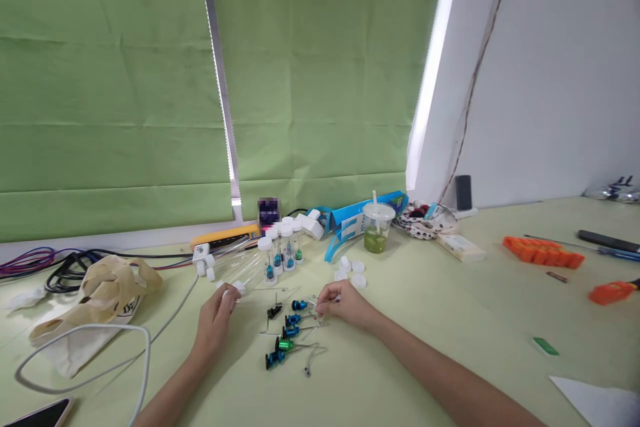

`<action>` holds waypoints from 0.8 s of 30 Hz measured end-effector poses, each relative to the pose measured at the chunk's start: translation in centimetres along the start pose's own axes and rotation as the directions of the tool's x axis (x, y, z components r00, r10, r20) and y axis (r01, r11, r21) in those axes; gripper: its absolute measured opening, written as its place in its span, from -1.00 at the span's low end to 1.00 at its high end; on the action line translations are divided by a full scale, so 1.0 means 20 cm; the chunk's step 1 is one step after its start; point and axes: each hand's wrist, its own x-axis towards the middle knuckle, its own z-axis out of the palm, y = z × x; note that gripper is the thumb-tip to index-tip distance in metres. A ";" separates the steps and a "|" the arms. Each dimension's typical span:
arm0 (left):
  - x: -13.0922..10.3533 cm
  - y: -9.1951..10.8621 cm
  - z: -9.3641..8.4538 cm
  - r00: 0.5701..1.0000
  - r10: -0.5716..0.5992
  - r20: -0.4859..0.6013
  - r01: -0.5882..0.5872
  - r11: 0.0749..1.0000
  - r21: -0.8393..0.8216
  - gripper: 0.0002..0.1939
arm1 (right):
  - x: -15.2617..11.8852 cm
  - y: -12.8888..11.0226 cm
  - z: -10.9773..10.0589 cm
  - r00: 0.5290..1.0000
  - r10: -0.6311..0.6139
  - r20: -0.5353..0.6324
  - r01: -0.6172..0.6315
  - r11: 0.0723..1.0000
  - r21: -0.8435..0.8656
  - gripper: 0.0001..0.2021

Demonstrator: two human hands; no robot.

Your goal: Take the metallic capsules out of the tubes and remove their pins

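My left hand (216, 312) is closed at the fingertips around a clear plastic tube (260, 289) with a white end, which lies nearly level and points right. Opposite it, my right hand (345, 301) pinches close above the small metal parts. What lies between those fingertips is too small to make out. Between the hands rest several small fittings with thin wire arms: blue ones (291, 331), a green one (285, 345) and a black one (275, 311). Behind them stand clear tubes with white caps (270, 272), holding blue or green parts. Loose white caps (358, 267) lie beyond my right hand.
Left are a cloth bag (103, 283), a white cable (146, 360) and a phone (43, 413). At the back stand a drink cup (378, 230) and blue packaging (367, 210). An orange plastic piece (543, 252) and tools (613, 292) lie right.
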 end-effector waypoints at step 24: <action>0.10 -0.13 0.00 0.950 -0.194 -0.246 0.139 0.964 -0.226 -0.43 | -0.01 -0.05 -0.06 0.807 -0.374 -0.458 0.149 0.878 -0.455 -0.84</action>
